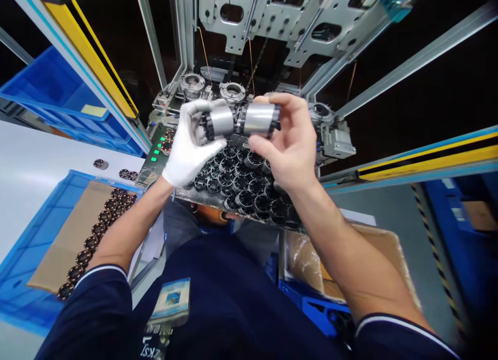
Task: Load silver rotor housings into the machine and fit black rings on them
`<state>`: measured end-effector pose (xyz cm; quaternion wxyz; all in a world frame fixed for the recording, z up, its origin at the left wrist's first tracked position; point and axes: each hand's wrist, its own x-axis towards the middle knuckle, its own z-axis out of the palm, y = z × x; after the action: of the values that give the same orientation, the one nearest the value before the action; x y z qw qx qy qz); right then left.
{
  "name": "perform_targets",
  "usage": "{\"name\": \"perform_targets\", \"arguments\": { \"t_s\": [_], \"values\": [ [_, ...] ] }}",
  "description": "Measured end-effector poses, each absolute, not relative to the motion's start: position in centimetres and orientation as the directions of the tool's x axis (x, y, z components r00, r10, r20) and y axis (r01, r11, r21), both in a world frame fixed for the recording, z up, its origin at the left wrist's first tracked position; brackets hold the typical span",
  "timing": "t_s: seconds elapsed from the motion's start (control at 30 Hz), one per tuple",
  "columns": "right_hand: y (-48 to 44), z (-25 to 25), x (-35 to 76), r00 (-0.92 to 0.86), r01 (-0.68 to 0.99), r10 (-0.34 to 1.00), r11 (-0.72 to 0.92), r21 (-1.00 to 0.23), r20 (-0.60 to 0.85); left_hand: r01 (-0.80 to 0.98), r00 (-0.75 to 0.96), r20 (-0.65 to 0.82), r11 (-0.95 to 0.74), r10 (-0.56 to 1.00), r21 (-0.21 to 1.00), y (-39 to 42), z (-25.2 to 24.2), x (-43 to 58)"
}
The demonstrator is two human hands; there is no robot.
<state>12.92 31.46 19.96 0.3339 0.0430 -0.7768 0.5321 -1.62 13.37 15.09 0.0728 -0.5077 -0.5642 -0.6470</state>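
My left hand (187, 142), in a white glove, is closed around a motor stator core (221, 120) with a silver band and black ends. A second stator core (259, 118), a little larger in view, is gripped between the thumb and fingers of my bare right hand (293, 142). Both are held on their sides, end to end, above the bench; whether their ends touch I cannot tell. Below them, many black-ended stator cores (247, 198) stand packed in rows on the metal tray. My fingers hide part of each held core.
Ring-shaped fixtures (232, 92) line the machine behind my hands, under a metal plate (268, 23). To the left, a blue tray (23, 266) holds cardboard and copper-wound stators (91, 242). Yellow light-curtain bars (89, 54) flank the opening. A box (383, 251) stands at lower right.
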Motion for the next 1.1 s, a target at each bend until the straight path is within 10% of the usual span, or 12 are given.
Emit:
{"name": "perform_targets", "arguments": {
  "t_s": [1.1],
  "values": [
    [30.1,22.1,23.1,-0.818,-0.446,0.294,0.216,-0.868,0.494,0.623,-0.449,0.69,-0.354,0.568,0.697,10.5,19.6,8.0]
  ]
}}
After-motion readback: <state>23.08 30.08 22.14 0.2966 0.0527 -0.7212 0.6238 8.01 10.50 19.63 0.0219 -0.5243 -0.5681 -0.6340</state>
